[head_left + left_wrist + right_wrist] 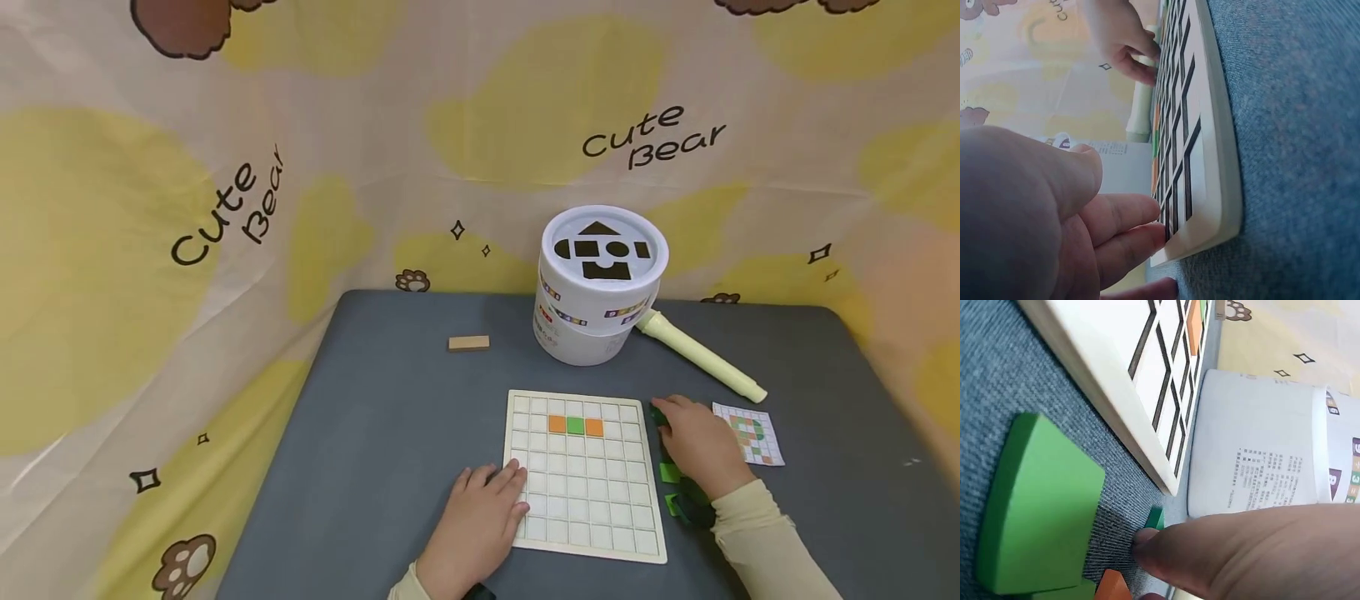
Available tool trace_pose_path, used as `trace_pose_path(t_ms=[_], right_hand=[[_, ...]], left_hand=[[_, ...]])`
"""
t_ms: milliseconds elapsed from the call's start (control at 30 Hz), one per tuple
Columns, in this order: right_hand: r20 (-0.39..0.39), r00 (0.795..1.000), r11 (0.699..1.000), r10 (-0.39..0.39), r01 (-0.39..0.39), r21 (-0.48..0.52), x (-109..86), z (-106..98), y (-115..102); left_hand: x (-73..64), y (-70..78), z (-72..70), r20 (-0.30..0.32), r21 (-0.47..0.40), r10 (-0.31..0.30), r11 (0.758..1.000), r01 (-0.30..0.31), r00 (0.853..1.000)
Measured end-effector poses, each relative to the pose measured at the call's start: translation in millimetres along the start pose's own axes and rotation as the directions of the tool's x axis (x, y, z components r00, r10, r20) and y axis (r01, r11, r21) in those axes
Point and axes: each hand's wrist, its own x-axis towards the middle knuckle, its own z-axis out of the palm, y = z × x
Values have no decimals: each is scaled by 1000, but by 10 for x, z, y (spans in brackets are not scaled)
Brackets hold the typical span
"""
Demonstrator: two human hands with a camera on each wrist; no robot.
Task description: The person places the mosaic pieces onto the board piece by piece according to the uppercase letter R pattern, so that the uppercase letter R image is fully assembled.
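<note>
Plainly, the grid board (557, 483) lies flat on the dark table (375, 433) between the two hands, with an orange tile (557, 424), a green tile (575, 426) and a second orange tile (594, 427) side by side in its second row from the far edge. The left hand (480, 521) rests at the board's left edge, its fingers extended and slightly spread, fingertips touching the rim and gripping nothing. Beyond the opposite edge, near the far right corner, the right hand (701, 442) reaches down and touches a small dark green piece (1155, 518) with a fingertip; whether it is pinched, I cannot tell. The right wrist view brings up close a thick light green block (1047, 512) and an orange block (1113, 587), the latter not visible from the head, and small print on the side of the canister (588, 292). Only the head view shows the shaped holes in that canister's lid (603, 246) and the pattern card (753, 433) just beside the right hand.
</note>
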Motion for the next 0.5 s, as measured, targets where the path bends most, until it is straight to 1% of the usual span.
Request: trace_pose_path(t_ms=[100, 167, 267, 367, 500], right_hand=[[-7, 999, 997, 53, -52, 49, -2, -10, 24], [-10, 997, 995, 74, -73, 73, -14, -21, 36], [-7, 998, 994, 65, -65, 87, -5, -31, 34], [2, 999, 996, 51, -51, 73, 28, -24, 13], [41, 995, 992, 88, -92, 84, 53, -15, -56]], left_hand=[[22, 10, 19, -3, 17, 10, 1000, -10, 1000], [34, 14, 23, -1, 29, 13, 999, -13, 1000], [39, 15, 19, 11, 42, 9, 999, -9, 1000], [25, 8, 7, 20, 47, -1, 999, 0, 1000], [-9, -11, 2, 4, 57, 5, 998, -6, 1000]])
